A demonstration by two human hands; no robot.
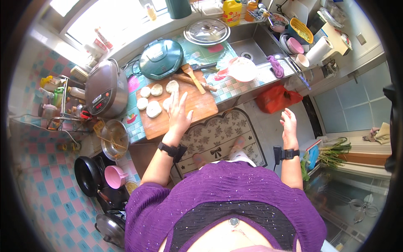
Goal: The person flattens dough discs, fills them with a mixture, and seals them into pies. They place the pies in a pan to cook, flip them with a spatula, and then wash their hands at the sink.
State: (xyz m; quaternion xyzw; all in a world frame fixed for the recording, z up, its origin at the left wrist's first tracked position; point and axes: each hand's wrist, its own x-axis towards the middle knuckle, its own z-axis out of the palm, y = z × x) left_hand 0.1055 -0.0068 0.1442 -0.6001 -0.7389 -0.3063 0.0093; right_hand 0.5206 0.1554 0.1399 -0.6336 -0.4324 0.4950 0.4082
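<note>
Several pale dough rounds point(154, 109) lie on the left part of a wooden board point(201, 107). My left hand point(179, 115) reaches over the board with its fingers spread, its fingertips over a dough round that they partly cover; whether they press it cannot be told. Along the board's back edge lie a wooden rolling pin point(189, 81) and a wooden spatula point(195, 81), the spatula crossing over the pin. A knife point(204, 66) with a dark handle rests just behind them. My right hand point(288, 126) is raised away from the counter, holding nothing, fingers loosely apart.
Behind the board sit a green electric griddle point(161, 59) and a glass lid point(207, 31); a rice cooker point(107, 88) and a metal bowl point(115, 140) are at left. To the right are a white plate point(242, 69), the sink point(255, 41) and, below, a red bag point(278, 98).
</note>
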